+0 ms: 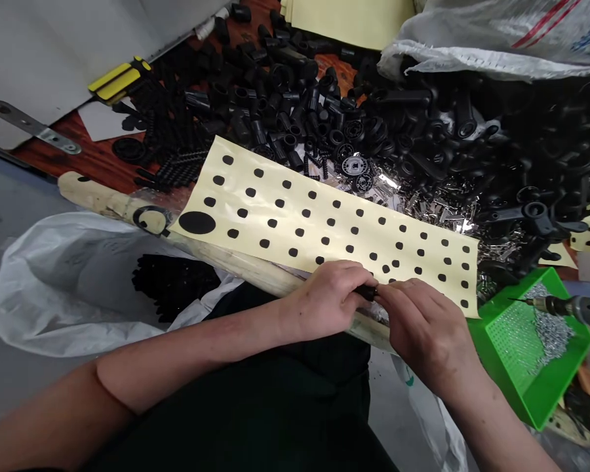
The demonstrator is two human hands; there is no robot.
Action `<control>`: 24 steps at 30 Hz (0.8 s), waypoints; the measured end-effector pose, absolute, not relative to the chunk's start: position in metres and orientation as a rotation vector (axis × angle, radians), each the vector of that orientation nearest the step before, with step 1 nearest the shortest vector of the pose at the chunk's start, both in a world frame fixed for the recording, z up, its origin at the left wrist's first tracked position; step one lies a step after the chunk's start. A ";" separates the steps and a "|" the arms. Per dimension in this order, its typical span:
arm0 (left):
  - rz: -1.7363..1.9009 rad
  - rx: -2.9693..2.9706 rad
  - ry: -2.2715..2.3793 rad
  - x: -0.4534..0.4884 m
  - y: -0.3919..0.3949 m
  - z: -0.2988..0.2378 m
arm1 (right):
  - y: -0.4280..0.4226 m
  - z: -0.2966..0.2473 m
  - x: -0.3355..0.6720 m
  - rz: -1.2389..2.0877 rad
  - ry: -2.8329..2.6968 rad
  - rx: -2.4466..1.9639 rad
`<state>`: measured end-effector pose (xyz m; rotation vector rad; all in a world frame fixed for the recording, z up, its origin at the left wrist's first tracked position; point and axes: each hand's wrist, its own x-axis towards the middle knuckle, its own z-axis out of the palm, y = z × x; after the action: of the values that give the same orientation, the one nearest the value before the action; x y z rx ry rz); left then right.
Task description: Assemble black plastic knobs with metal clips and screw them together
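Desk (93, 157): ahead of left grip (327, 301) and right grip (425, 328), heaped with black plastic parts (285, 111). Spotted cream sheet (295, 196): just ahead of both grips, near edge partly hidden by them. Green basket (509, 373): right of right grip. Small dark piece (366, 292): between grips, pinched narrowly by both.

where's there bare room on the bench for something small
A small bare patch of brown tabletop shows between the metal strip and the round black part. The spotted sheet has nothing standing on it left of the left hand. Behind the sheet, black parts and shiny clips lie crowded together.
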<state>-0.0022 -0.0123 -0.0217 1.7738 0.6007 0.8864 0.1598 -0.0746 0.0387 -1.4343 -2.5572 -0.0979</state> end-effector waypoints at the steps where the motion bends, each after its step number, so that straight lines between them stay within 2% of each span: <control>1: 0.878 1.763 0.597 -0.002 -0.012 -0.021 | -0.074 0.040 0.159 -0.098 -2.563 -1.430; 7: 0.903 1.763 0.608 -0.002 -0.011 -0.020 | -0.075 0.049 0.156 -0.060 -2.561 -1.464; 15: 0.805 1.739 0.533 -0.003 -0.004 -0.014 | -0.065 0.056 0.166 0.024 -2.684 -1.244; 24: 0.905 1.764 0.636 -0.001 -0.012 -0.022 | -0.074 0.040 0.147 0.134 -2.090 -1.699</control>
<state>-0.0012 -0.0115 -0.0224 1.7642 0.6356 0.9047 0.1468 -0.0745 0.0397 -1.6992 -2.0897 0.1338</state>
